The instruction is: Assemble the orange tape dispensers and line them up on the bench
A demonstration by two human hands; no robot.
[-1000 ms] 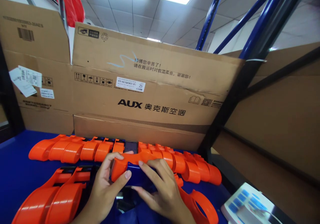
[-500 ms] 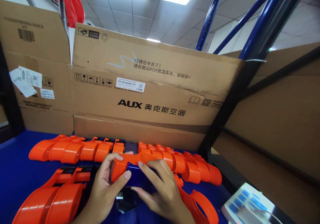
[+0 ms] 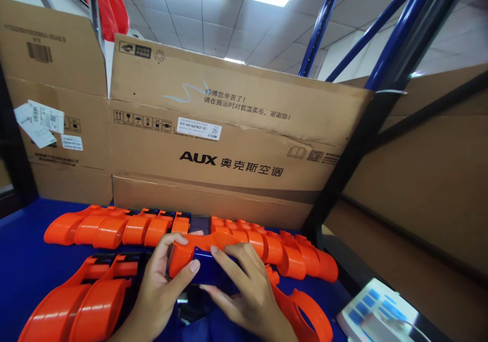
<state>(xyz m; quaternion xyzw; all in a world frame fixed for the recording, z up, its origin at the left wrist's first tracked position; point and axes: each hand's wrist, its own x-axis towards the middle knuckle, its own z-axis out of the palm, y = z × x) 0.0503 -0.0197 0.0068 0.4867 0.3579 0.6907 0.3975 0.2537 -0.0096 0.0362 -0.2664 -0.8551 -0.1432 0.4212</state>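
Low in the middle, an orange-and-blue plastic part (image 3: 181,256) is held up between both hands. My left hand (image 3: 162,281) grips its orange end, thumb on the near side and fingers over the top. My right hand (image 3: 249,283) has fingers on the upper edge of its dark blue side, with the thumb below. Similar orange curved pieces (image 3: 110,231) stand in a row behind on the left. Another row of orange pieces (image 3: 274,250) runs off to the right. Two larger orange pieces (image 3: 97,306) lie beside my left forearm.
A blue surface (image 3: 19,260) carries the pieces. Printed cardboard (image 3: 236,144) walls off the back. A dark post (image 3: 339,179) rises at the right. In the lower right corner sits a white device with blue keys (image 3: 375,306). An orange ring-shaped piece (image 3: 324,316) lies by my right wrist.
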